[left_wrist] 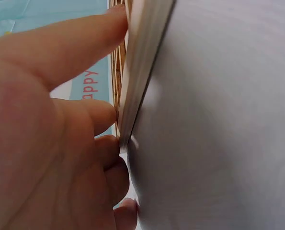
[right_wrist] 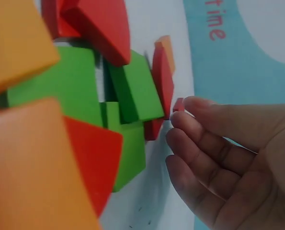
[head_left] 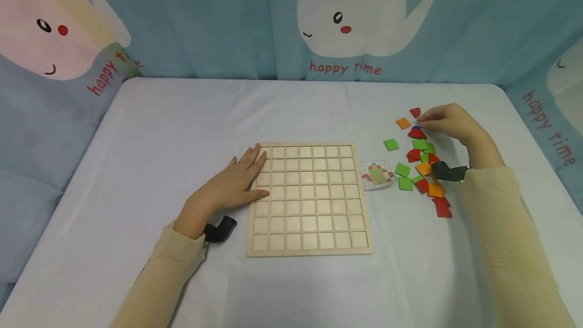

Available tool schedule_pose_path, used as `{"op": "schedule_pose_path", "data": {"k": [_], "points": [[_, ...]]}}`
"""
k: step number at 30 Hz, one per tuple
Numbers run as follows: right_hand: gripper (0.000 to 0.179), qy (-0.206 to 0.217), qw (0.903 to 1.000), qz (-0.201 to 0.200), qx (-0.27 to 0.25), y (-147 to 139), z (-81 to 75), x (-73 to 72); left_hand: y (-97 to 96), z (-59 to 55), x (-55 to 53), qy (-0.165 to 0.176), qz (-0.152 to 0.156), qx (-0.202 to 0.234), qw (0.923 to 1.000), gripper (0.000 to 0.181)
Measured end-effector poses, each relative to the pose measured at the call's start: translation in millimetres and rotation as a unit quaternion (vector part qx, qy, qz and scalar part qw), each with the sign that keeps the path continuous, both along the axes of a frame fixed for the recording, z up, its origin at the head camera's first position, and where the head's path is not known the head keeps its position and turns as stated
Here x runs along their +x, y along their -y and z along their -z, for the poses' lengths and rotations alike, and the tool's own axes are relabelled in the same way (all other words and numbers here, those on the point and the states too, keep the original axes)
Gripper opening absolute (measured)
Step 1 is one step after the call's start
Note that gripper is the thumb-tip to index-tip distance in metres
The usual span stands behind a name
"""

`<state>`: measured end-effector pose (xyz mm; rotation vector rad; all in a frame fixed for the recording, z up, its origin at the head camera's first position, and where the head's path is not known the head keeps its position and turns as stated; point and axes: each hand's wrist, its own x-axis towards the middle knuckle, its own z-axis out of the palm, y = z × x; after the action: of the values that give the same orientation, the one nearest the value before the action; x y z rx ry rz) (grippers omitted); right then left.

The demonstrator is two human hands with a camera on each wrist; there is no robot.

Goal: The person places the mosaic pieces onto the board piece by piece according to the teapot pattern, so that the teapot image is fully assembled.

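My left hand (head_left: 232, 181) rests flat on the left edge of a square wooden grid board (head_left: 304, 199), fingers spread over its upper left corner and thumb on the rim. In the left wrist view, the fingertips press against the board's side (left_wrist: 137, 81). My right hand (head_left: 448, 121) hovers at the far end of a loose pile of coloured pieces, fingers loosely bent and nothing visible between them. Its fingertips are close to a red piece (head_left: 415, 112), and a red rounded piece (head_left: 417, 134) with a bit of blue lies just below them.
Green squares (head_left: 405, 183), orange squares (head_left: 435, 189) and red pieces (head_left: 443, 210) lie scattered and overlapping right of the board. A small pattern card (head_left: 377, 175) with a coloured picture lies between board and pieces. A printed curtain (head_left: 218, 24) hangs behind the white table (head_left: 150, 130).
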<state>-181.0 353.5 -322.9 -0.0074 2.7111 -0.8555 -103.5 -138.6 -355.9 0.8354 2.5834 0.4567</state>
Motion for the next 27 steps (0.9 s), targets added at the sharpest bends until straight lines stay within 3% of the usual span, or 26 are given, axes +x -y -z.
{"op": "schedule_pose_path", "data": {"k": [6, 20, 27], "points": [[0.036, -0.001, 1.0000, -0.007, 0.006, 2, 3.9, -4.6, -0.7, 2.8, 1.6, -0.008, 0.000, 0.004, 1.0000, 0.087], [0.039, 0.017, 0.9998, 0.014, -0.003, -3, 11.4, -5.1, -0.2, 2.8, 5.5, -0.017, -0.006, -0.001, 0.9998, 0.085], [0.040, 0.010, 0.9999, 0.007, -0.004, -4, 12.2, -5.0, 1.5, -1.4, 3.4, -0.018, -0.001, 0.009, 0.9998, 0.072]]}}
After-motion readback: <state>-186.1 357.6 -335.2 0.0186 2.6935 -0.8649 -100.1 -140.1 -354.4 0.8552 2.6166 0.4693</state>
